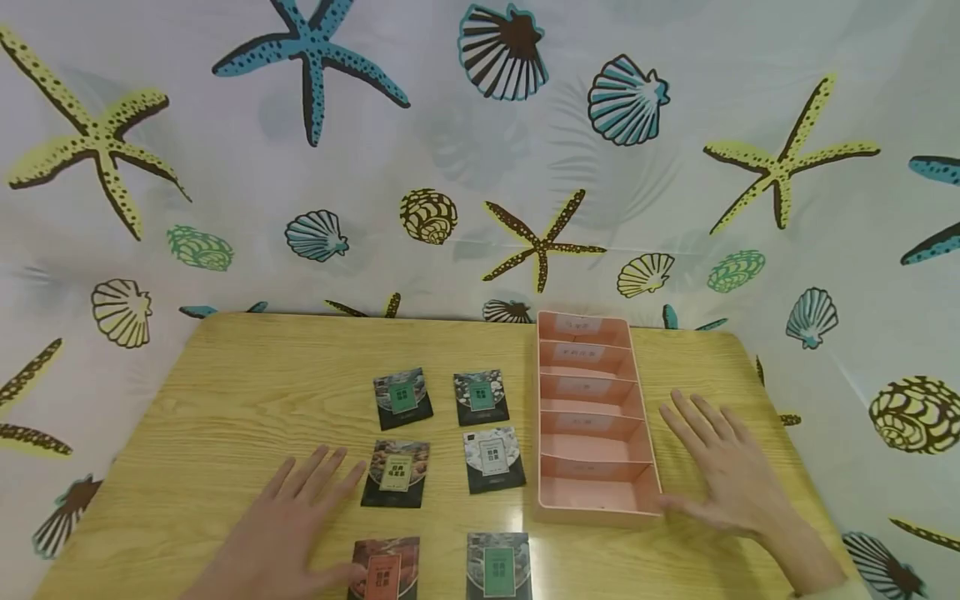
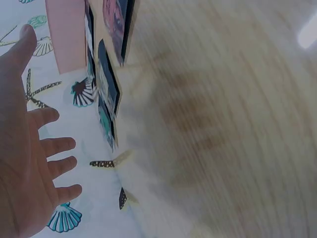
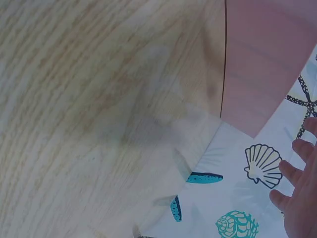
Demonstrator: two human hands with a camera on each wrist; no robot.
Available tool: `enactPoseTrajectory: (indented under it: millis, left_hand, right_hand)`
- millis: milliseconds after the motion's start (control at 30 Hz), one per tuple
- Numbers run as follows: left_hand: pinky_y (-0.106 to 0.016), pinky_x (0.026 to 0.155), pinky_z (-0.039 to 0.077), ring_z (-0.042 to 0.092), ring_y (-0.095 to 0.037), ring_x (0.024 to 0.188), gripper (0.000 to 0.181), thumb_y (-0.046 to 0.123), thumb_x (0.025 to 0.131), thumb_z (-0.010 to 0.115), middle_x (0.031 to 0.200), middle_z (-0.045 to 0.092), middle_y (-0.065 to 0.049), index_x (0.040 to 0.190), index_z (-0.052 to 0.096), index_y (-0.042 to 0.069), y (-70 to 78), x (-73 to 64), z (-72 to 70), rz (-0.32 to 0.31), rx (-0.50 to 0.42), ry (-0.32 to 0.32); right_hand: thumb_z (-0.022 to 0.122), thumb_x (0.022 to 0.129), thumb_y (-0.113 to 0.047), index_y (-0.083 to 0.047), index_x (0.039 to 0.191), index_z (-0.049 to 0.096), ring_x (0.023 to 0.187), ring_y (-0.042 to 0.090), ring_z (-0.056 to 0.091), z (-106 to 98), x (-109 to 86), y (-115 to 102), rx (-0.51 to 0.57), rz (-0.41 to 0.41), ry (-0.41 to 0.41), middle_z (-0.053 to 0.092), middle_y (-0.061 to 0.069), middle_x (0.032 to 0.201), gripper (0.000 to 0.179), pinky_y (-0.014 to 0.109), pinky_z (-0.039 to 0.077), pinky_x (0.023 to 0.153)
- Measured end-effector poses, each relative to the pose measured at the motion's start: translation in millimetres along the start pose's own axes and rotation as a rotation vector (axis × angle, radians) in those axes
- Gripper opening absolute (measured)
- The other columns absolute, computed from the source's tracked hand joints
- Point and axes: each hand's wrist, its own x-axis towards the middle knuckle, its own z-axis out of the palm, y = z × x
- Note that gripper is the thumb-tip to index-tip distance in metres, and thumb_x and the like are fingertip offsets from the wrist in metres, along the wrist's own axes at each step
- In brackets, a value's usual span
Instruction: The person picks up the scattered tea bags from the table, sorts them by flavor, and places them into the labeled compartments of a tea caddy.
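Both hands are spread with nothing in their grasp. My left hand (image 1: 288, 525) is held over the table, left of several flat tea packets in two columns. Its thumb overlaps the red-labelled packet (image 1: 384, 571) in the head view, and its fingertips are near the yellow-labelled packet (image 1: 396, 473). Beyond lie two green-labelled packets, one left (image 1: 403, 398) and one right (image 1: 481, 397); the white-labelled packet (image 1: 494, 460) and another green-labelled packet (image 1: 498, 567) lie nearer. My right hand (image 1: 723, 479) is beside a pink divided box (image 1: 596, 517), thumb at its near right corner.
The box has several compartments in a row, each with a pale label on its inner wall. Under everything is a wood-grain table (image 1: 247, 392) with rounded far corners. A white cloth (image 1: 375, 167) printed with starfish and shells hangs behind and around it.
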Motion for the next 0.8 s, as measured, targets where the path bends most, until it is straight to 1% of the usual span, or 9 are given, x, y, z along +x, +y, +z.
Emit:
enactPoseTrajectory:
  millis: [67, 133, 233, 300, 367, 500, 600, 700, 800]
  left_hand:
    - [-0.064, 0.12, 0.037, 0.048, -0.044, 0.149, 0.1, 0.081, 0.082, 0.068, 0.161, 0.052, -0.016, 0.159, 0.048, 0.02, 3.7, -0.1, 2.8, 0.004, -0.027, -0.014]
    - [-0.063, 0.119, 0.039, 0.05, -0.043, 0.147, 0.099, 0.081, 0.083, 0.069, 0.158, 0.054, -0.016, 0.158, 0.049, 0.02, 7.0, -0.2, 5.3, 0.004, -0.052, -0.033]
    - [-0.063, 0.117, 0.041, 0.053, -0.043, 0.145, 0.098, 0.082, 0.083, 0.067, 0.156, 0.057, -0.016, 0.158, 0.05, 0.021, 11.6, -0.6, 8.6, 0.0, -0.085, -0.08]
    - [-0.063, 0.116, 0.043, 0.054, -0.043, 0.143, 0.099, 0.085, 0.083, 0.064, 0.154, 0.058, -0.015, 0.157, 0.051, 0.021, 13.8, -1.0, 10.8, 0.0, -0.097, -0.118]
    - [-0.063, 0.114, 0.045, 0.055, -0.043, 0.141, 0.102, 0.089, 0.081, 0.061, 0.152, 0.058, -0.015, 0.157, 0.051, 0.022, 15.4, -1.6, 12.9, 0.004, -0.11, -0.149]
    - [-0.06, 0.109, 0.049, 0.06, -0.041, 0.133, 0.106, 0.093, 0.079, 0.058, 0.145, 0.061, -0.013, 0.156, 0.052, 0.02, 18.1, -3.1, 17.4, 0.031, -0.121, -0.181]
    - [-0.058, 0.106, 0.051, 0.062, -0.037, 0.128, 0.105, 0.095, 0.08, 0.053, 0.137, 0.064, -0.009, 0.154, 0.054, 0.02, 20.6, -4.3, 19.9, 0.044, -0.105, -0.207]
    - [-0.054, 0.103, 0.054, 0.064, -0.031, 0.122, 0.103, 0.096, 0.081, 0.048, 0.13, 0.065, -0.004, 0.152, 0.057, 0.021, 22.5, -6.0, 22.7, 0.058, -0.056, -0.217]
    - [-0.049, 0.097, 0.057, 0.065, -0.026, 0.114, 0.098, 0.095, 0.084, 0.047, 0.123, 0.064, 0.0, 0.149, 0.06, 0.023, 23.0, -8.2, 26.9, 0.091, 0.012, -0.2]
  right_hand:
    - [0.057, 0.082, -0.088, -0.022, 0.169, 0.026, 0.165, 0.028, 0.021, 2, 0.9, 0, 0.004, -0.013, -0.007, 0.023, 0.003, 0.178, 0.114, 0.025, -0.016, 0.131]
    - [0.055, 0.082, -0.089, -0.021, 0.169, 0.027, 0.16, 0.034, 0.03, 4, 1.8, 0, 0.011, -0.026, -0.012, 0.026, 0.003, 0.177, 0.114, 0.026, -0.014, 0.132]
    - [0.053, 0.082, -0.091, -0.02, 0.167, 0.032, 0.151, 0.041, 0.042, 8, 2.8, 0, 0.011, -0.046, -0.014, 0.034, 0.005, 0.174, 0.113, 0.041, 0.005, 0.136]
    - [0.053, 0.081, -0.091, -0.018, 0.166, 0.036, 0.149, 0.041, 0.044, 10, 3.4, 0, 0.013, -0.056, -0.016, 0.037, 0.006, 0.172, 0.113, 0.051, 0.02, 0.131]
    - [0.053, 0.081, -0.091, -0.017, 0.164, 0.039, 0.149, 0.04, 0.045, 12, 3.9, -1, 0.012, -0.063, -0.014, 0.041, 0.007, 0.17, 0.113, 0.057, 0.032, 0.12]
    - [0.056, 0.079, -0.091, -0.016, 0.163, 0.041, 0.148, 0.04, 0.045, 13, 4.5, 0, 0.025, -0.073, -0.02, 0.044, 0.009, 0.168, 0.113, 0.06, 0.035, 0.116]
    - [0.059, 0.078, -0.089, -0.015, 0.163, 0.04, 0.149, 0.041, 0.045, 13, 5.0, 0, 0.04, -0.083, -0.032, 0.044, 0.01, 0.167, 0.114, 0.06, 0.036, 0.116]
    - [0.061, 0.078, -0.087, -0.014, 0.164, 0.039, 0.15, 0.041, 0.044, 13, 5.7, 0, 0.052, -0.091, -0.047, 0.043, 0.01, 0.168, 0.114, 0.062, 0.039, 0.115]
    - [0.064, 0.078, -0.084, -0.014, 0.164, 0.039, 0.15, 0.04, 0.044, 13, 6.2, 0, 0.054, -0.095, -0.058, 0.042, 0.009, 0.169, 0.114, 0.063, 0.044, 0.112]
